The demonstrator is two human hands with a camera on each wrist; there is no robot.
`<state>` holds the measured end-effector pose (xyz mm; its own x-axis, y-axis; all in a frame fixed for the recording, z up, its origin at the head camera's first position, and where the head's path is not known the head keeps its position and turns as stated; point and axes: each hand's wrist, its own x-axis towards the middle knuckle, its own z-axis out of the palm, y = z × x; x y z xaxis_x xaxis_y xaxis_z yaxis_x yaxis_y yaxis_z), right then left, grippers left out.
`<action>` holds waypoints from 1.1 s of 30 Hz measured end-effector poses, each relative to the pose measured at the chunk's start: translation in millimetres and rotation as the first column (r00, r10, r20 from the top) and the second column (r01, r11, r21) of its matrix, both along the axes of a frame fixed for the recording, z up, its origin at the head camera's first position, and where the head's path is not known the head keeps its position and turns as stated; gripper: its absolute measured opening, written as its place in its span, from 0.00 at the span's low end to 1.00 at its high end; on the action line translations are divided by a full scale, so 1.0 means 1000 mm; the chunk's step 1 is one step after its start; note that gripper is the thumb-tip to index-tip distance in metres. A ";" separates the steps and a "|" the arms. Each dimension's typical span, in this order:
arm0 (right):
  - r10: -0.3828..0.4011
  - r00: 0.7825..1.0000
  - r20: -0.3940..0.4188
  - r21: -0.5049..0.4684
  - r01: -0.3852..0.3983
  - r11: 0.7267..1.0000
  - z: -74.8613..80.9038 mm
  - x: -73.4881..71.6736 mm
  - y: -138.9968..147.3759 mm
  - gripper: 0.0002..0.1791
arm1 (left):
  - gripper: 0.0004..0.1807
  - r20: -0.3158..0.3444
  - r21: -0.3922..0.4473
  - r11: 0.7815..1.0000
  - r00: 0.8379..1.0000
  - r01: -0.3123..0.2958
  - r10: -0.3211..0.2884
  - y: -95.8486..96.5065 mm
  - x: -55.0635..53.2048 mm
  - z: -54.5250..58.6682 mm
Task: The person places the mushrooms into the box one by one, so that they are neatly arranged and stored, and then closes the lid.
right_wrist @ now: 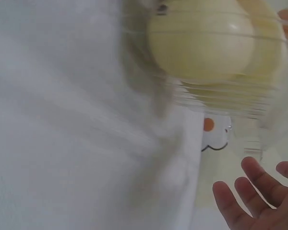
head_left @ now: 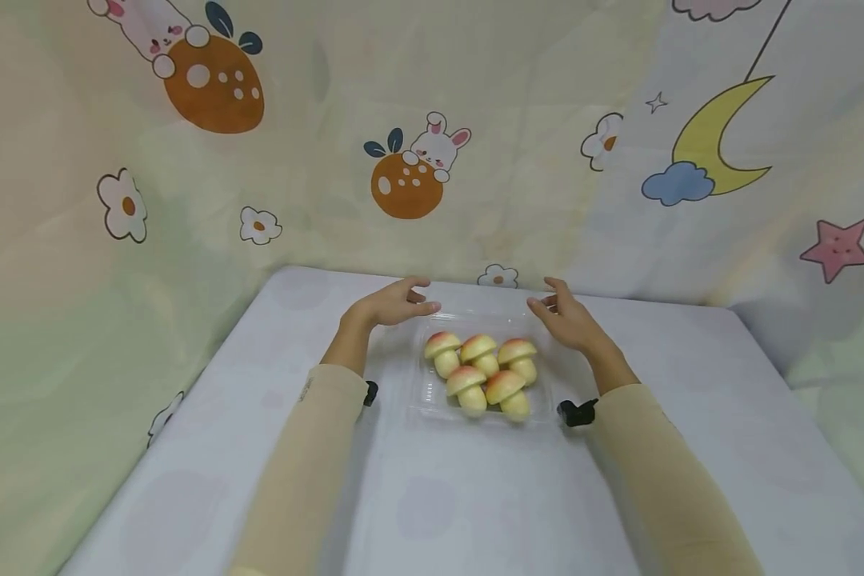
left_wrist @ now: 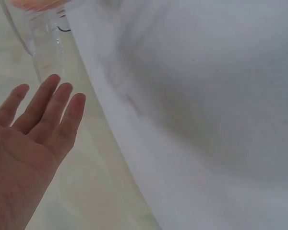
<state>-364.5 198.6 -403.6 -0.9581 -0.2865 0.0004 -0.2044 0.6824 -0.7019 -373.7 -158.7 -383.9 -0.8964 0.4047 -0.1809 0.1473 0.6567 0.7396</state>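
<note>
A clear plastic box [head_left: 432,400] sits in the middle of the table, with several mushroom-shaped pieces [head_left: 466,384] in it, pale yellow with reddish caps. Behind them is a faint see-through part of the box, and I cannot tell exactly how its lid stands. My left hand [head_left: 394,302] is at the box's back left corner, fingers spread and loosely bent. At the back right corner is my right hand [head_left: 567,318], its fingers parted. Each wrist view shows fingertips close to the clear plastic edge [left_wrist: 47,48]; whether they touch it I cannot tell. Neither hand holds anything.
The white-covered table [head_left: 432,504] ends just behind the hands, against a patterned cloth backdrop [head_left: 317,160]. A black wrist device [head_left: 578,413] is on the right wrist and another [head_left: 370,393] on the left, both beside the box.
</note>
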 end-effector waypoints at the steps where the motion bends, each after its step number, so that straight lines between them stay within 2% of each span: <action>1: 0.000 1.000 -0.014 -0.005 0.000 1.000 0.004 0.001 0.001 0.44 | 0.45 -0.006 0.014 1.000 1.000 0.000 0.000 0.000 0.000 0.003; 5: 0.005 0.996 -0.088 -0.057 -0.010 0.998 0.021 0.007 0.004 0.42 | 0.51 -0.046 0.112 0.994 0.999 -0.012 0.017 -0.001 0.003 0.022; 10: 0.008 0.981 -0.193 -0.153 -0.038 0.988 0.042 0.020 0.005 0.42 | 0.57 -0.144 0.244 0.970 0.988 -0.009 0.046 -0.010 0.018 0.049; 13: 0.003 0.966 -0.259 -0.207 -0.059 0.977 0.054 0.031 0.008 0.40 | 0.51 -0.242 0.261 0.965 0.969 0.026 0.039 -0.015 0.027 0.060; 16: -0.004 0.949 -0.315 -0.239 -0.076 0.968 0.060 0.043 0.014 0.35 | 0.41 -0.328 0.251 0.966 0.944 0.062 0.025 -0.017 0.037 0.065; 21: 0.045 0.926 -0.375 -0.263 -0.153 0.953 0.058 0.065 0.022 0.25 | 0.25 -0.412 0.234 0.969 0.911 0.081 0.023 -0.022 0.059 0.059; 23: 0.068 0.920 -0.385 -0.260 -0.179 0.949 0.055 0.076 0.026 0.22 | 0.21 -0.420 0.257 0.963 0.907 0.084 0.033 -0.024 0.068 0.053; 25: 0.085 0.916 -0.392 -0.247 -0.194 0.949 0.050 0.086 0.031 0.20 | 0.20 -0.406 0.291 0.952 0.913 0.093 0.034 -0.026 0.074 0.047; 28: 0.121 0.914 -0.387 -0.222 -0.220 0.950 0.042 0.098 0.039 0.19 | 0.19 -0.347 0.322 0.940 0.938 0.112 0.007 -0.029 0.083 0.038; 30: 0.153 0.916 -0.371 -0.218 -0.246 0.944 0.036 0.104 0.043 0.18 | 0.18 -0.289 0.326 0.935 0.956 0.140 -0.042 -0.032 0.089 0.032; 33: 0.199 0.919 -0.340 -0.212 -0.281 0.936 0.027 0.110 0.047 0.16 | 0.18 -0.187 0.309 0.934 0.974 0.179 -0.125 -0.036 0.093 0.020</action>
<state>-254.0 246.1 -376.3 -0.7998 -0.4588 0.3871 -0.5737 0.3943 -0.7179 -280.6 -194.6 -363.6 -0.8258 0.5503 0.1235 0.3613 0.3478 0.8652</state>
